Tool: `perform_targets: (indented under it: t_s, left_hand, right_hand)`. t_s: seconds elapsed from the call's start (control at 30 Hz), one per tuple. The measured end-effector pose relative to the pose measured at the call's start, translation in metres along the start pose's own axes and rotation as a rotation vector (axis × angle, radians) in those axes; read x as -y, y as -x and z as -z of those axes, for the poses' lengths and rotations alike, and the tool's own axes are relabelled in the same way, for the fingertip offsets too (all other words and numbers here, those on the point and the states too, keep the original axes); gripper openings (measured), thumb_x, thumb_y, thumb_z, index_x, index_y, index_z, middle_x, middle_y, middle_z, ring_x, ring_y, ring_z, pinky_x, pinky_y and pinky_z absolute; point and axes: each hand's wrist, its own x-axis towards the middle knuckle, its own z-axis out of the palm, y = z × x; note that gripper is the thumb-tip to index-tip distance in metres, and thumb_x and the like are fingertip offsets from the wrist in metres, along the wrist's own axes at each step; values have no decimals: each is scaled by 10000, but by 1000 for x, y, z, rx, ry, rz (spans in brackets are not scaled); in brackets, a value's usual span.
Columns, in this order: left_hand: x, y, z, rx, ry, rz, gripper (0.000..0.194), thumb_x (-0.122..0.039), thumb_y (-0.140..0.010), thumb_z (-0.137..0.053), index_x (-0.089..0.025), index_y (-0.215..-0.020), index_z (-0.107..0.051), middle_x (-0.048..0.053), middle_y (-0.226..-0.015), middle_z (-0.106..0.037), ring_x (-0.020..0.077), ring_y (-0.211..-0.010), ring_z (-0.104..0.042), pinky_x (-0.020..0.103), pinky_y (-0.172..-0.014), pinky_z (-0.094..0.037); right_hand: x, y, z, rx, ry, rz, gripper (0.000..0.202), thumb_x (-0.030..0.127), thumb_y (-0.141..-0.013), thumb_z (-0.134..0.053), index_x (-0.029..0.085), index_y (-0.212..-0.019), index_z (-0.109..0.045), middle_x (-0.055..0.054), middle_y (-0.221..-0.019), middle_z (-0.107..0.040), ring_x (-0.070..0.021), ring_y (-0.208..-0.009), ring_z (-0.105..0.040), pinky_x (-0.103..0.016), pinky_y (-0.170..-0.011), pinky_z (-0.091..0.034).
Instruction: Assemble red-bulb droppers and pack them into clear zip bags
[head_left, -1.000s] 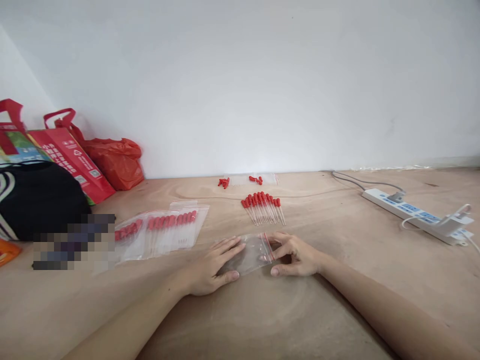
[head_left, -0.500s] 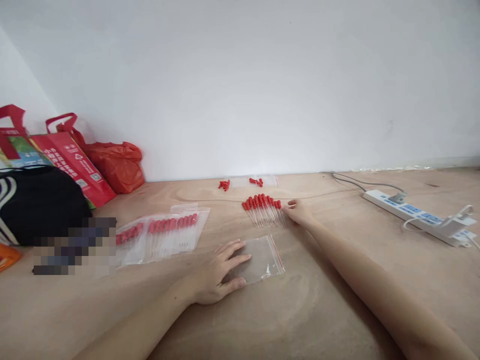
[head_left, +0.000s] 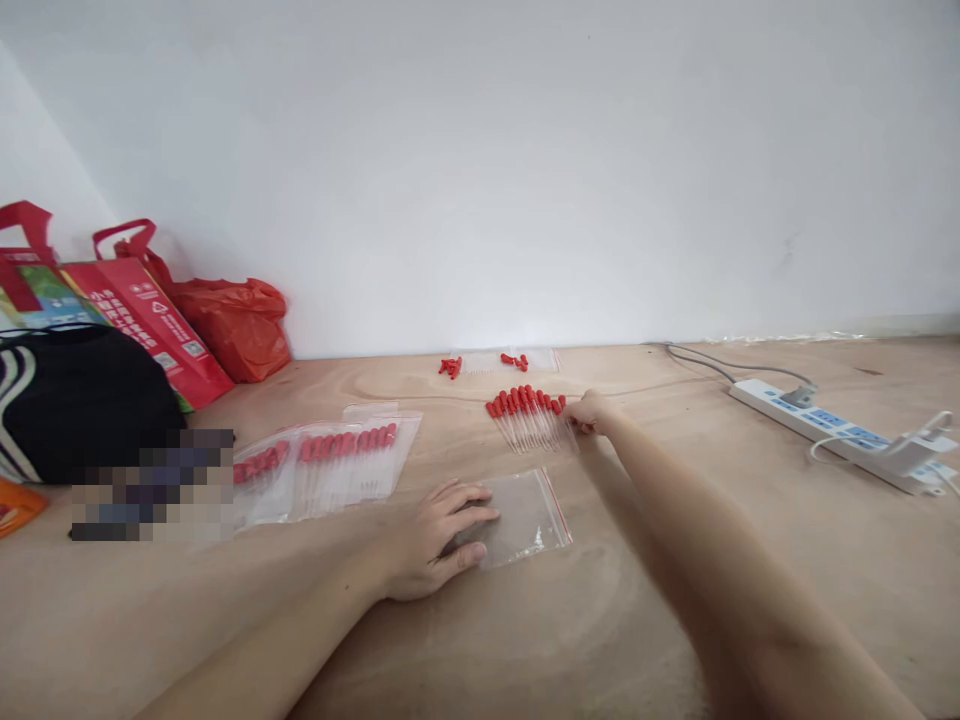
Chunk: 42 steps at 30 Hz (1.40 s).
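Observation:
A clear zip-lock bag with a red seal line lies flat on the wooden table. My left hand rests on its left side, palm down with fingers spread. Beyond the bag, several droppers with red bulbs and clear tubes lie side by side in a fan, bulbs away from me. My right hand is at the right end of this fan, fingers curled together beside the last dropper. What its fingertips pinch, if anything, is hidden.
Filled bags of red-bulbed droppers overlap on the left. Loose red bulbs and a clear bag lie by the wall. A power strip with cables is at right; red bags and a black bag stand at left.
My right hand's fingers have curled in at the right end of the dropper fan, and its wrist has turned. The left hand stays on the bag, hardly moved.

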Motion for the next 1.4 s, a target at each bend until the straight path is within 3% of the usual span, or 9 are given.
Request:
perform_targets:
  t_s: [0.13, 0.23, 0.33, 0.5, 0.67, 0.87, 1.07, 1.3, 1.4]
  left_hand:
    - [0, 0, 2, 12, -3, 0, 347, -321, -882, -379, -252, -1218, -433, 44, -1293, -406, 204, -1221, -325, 418, -1046, -196]
    - [0, 0, 3, 16, 0, 8, 351, -309, -876, -386, -256, -1220, -431, 37, -1299, -404, 211, -1222, -324, 418, -1039, -217]
    - [2, 0, 3, 30, -6, 1, 392, -302, -856, -421, -261, -1245, -397, 35, -1316, -384, 216, -1230, -312, 431, -1048, -193]
    - [6, 1, 0, 32, 5, -8, 444, -316, -845, -437, -282, -1276, -340, 30, -1336, -350, 219, -1240, -294, 443, -1053, -176]
    - [9, 2, -5, 17, 31, 31, 437, -342, -847, -429, -291, -1273, -344, 32, -1355, -307, 252, -1262, -244, 454, -1035, -215]
    - [7, 3, -4, 23, 58, 80, 460, -380, -841, -439, -277, -1278, -341, 39, -1353, -313, 251, -1265, -241, 430, -1035, -227]
    - [6, 6, 2, 62, 123, 139, 554, -421, -829, -456, -269, -1320, -250, 53, -1389, -282, 282, -1276, -211, 470, -1010, -253]
    - [7, 5, -1, 48, 100, 104, 576, -398, -796, -510, -258, -1300, -269, 54, -1385, -286, 266, -1277, -216, 447, -1019, -255]
    - [7, 5, 0, 59, 86, 119, 588, -413, -791, -512, -265, -1305, -268, 57, -1391, -273, 280, -1279, -203, 465, -1013, -253]
  right_hand:
    - [-11, 3, 8, 74, -171, 18, 312, 298, -830, -499, 114, -1082, -500, -93, -1063, -531, -176, -891, -548, -361, -746, -470]
    - [-21, 13, 14, 104, -328, 81, 182, 207, -781, -547, 98, -925, -526, -34, -745, -562, -95, -585, -539, -230, -516, -457]
    - [-35, 32, 15, 103, -489, 167, 206, 136, -695, -558, 171, -875, -465, 75, -537, -430, -37, -381, -390, -156, -357, -330]
    - [-60, 79, 8, 82, -706, 311, 509, 215, -628, -601, 260, -1064, -341, 91, -588, -447, -73, -426, -458, -192, -386, -393]
    - [-70, 107, -1, 108, -766, 453, 571, 340, -624, -668, 261, -1076, -329, 87, -630, -471, -81, -469, -497, -219, -438, -433]
    - [-65, 120, -8, 233, -784, 435, 530, 434, -642, -653, 248, -1038, -354, 60, -666, -540, -103, -556, -565, -279, -590, -478]
    - [-68, 126, -12, 433, -563, 465, 374, 465, -648, -630, 190, -882, -535, 6, -709, -596, -107, -597, -560, -281, -637, -461]
    - [-66, 118, 3, 407, -26, 734, 254, 393, -745, -548, 187, -862, -641, -55, -894, -606, -176, -822, -547, -325, -780, -417]
    - [-64, 115, 11, 396, 82, 817, 210, 353, -757, -543, 205, -859, -651, -53, -894, -605, -184, -849, -539, -338, -812, -400]
